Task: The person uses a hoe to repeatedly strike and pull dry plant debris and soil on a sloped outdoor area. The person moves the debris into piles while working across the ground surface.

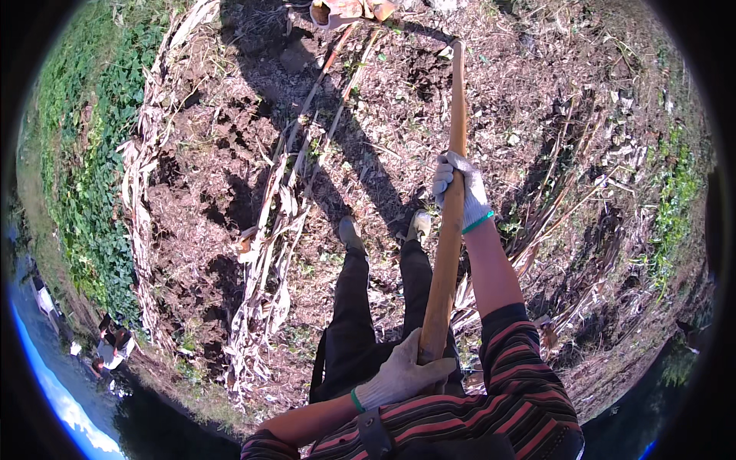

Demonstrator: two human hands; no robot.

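Observation:
My right hand, in a whitish knit glove with a green cuff, is wrapped around the middle of a long wooden tool handle. In a matching glove, my left hand grips the handle's thick lower end close to my waist. The handle points away from me and narrows to a bend at its far tip. A thin dark part, seen edge-on, runs left from that tip near the soil; whether it is a hoe blade cannot be told. Below the handle's far half lies ground littered with dry leaf scraps.
Dry maize-like stalks lie left of my shoes, and more stalks lie right. A pale hollow object is at the top edge. Turned dark soil and green leafy plants stretch leftward. A person is far left.

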